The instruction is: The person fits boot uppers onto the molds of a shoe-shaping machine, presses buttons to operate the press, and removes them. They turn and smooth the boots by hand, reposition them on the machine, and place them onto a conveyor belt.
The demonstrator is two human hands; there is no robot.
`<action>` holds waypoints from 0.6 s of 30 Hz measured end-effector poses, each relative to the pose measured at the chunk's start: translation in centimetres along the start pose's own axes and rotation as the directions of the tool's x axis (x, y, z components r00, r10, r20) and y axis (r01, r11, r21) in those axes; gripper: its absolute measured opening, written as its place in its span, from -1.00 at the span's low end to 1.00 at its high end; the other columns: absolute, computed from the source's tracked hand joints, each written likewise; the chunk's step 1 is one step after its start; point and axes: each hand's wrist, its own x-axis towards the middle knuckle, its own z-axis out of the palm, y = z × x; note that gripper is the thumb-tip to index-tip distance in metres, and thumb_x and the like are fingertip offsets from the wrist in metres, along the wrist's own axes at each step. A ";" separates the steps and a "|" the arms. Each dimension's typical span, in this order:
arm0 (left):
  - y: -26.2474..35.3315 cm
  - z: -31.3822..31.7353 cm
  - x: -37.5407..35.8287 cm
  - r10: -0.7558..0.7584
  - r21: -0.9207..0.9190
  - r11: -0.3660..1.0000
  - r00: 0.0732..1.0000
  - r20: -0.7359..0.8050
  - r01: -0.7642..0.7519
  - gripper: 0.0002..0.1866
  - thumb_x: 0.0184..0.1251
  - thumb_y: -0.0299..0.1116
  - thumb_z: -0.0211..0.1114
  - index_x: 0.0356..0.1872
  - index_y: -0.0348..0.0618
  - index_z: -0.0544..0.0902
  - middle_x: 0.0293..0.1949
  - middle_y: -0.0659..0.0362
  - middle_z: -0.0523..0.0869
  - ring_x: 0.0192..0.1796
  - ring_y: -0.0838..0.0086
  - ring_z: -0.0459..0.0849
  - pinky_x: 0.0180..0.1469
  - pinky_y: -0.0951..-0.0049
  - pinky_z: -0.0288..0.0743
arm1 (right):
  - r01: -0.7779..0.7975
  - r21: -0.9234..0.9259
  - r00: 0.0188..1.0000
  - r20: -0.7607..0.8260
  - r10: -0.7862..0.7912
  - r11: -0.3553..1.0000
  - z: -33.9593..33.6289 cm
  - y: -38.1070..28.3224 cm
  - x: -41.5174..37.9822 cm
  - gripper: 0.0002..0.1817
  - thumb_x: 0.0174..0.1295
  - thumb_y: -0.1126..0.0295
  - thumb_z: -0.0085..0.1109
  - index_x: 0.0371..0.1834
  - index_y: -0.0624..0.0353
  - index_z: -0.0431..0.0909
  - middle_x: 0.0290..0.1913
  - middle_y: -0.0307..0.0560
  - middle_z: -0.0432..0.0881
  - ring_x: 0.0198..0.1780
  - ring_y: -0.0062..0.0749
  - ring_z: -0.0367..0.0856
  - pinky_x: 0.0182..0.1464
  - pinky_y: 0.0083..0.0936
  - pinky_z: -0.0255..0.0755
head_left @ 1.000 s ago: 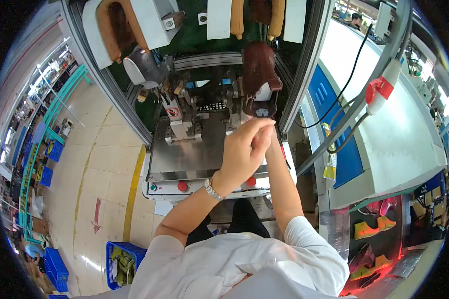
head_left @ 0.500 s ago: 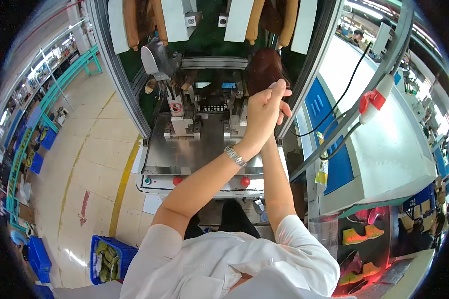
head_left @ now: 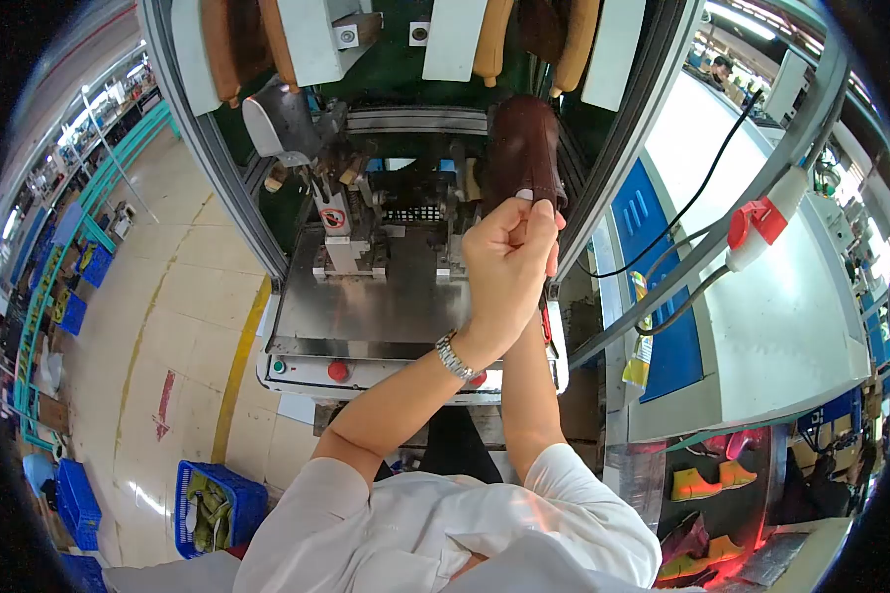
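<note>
A dark brown leather shoe upper [head_left: 524,143] sits on the machine's right form, its toe pointing away from me. My left hand [head_left: 506,259], with a metal watch at the wrist, is closed at the near edge of the upper, fingers pinching it. My right hand [head_left: 554,245] is mostly hidden behind the left one; only some fingertips show beside the leather, and its grip cannot be made out. On the left, a bare grey-white form [head_left: 279,128] stands over a clamp with a warning sticker [head_left: 333,216].
The metal machine plate [head_left: 366,311] has red buttons [head_left: 338,371] along its front. A grey post with a red-and-white plug [head_left: 756,222] rises at right. A blue basket [head_left: 242,504] stands on the floor at left. Colourful shoe parts [head_left: 697,484] lie at lower right.
My hands have moved down and slightly toward me, and my left hand has closed more tightly at the upper's edge. More of the upper is visible. The camera view has shifted slightly.
</note>
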 end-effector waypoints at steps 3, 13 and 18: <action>0.3 -0.1 0.0 0.006 0.017 1.000 1.000 0.012 -0.006 -0.75 0.34 -0.34 0.11 -0.51 -0.25 0.54 -0.77 0.33 0.43 -0.74 0.76 0.31 -0.69 0.72 0.09 | 0.001 0.012 1.000 -0.017 -0.001 1.000 -0.2 0.3 0.7 -0.69 0.30 0.21 -0.20 -0.15 0.24 0.39 -0.24 -0.08 0.54 -0.16 -0.35 0.53 -0.20 -0.47 0.41; 1.0 -0.7 0.0 -0.043 0.107 0.994 0.995 0.093 0.033 -0.68 0.39 -0.26 0.05 -0.47 -0.27 0.58 -0.78 0.30 0.42 -0.75 0.74 0.29 -0.69 0.70 0.10 | -0.015 0.018 0.998 -0.065 0.016 1.000 -1.8 0.9 3.0 -0.73 0.28 0.25 -0.17 -0.18 0.24 0.39 -0.29 -0.09 0.55 -0.21 -0.36 0.56 -0.29 -0.48 0.42; 0.7 -4.1 -3.1 -0.063 0.244 0.970 0.970 0.234 0.004 -0.68 0.41 -0.28 -0.01 -0.37 -0.27 0.63 -0.75 0.32 0.44 -0.72 0.74 0.31 -0.66 0.71 0.11 | 0.042 -0.616 0.907 -0.307 -0.288 0.787 -1.6 -6.8 -6.7 -0.59 0.20 0.28 0.12 0.06 0.24 0.41 -0.05 -0.12 0.57 0.00 -0.46 0.51 -0.14 -0.59 0.32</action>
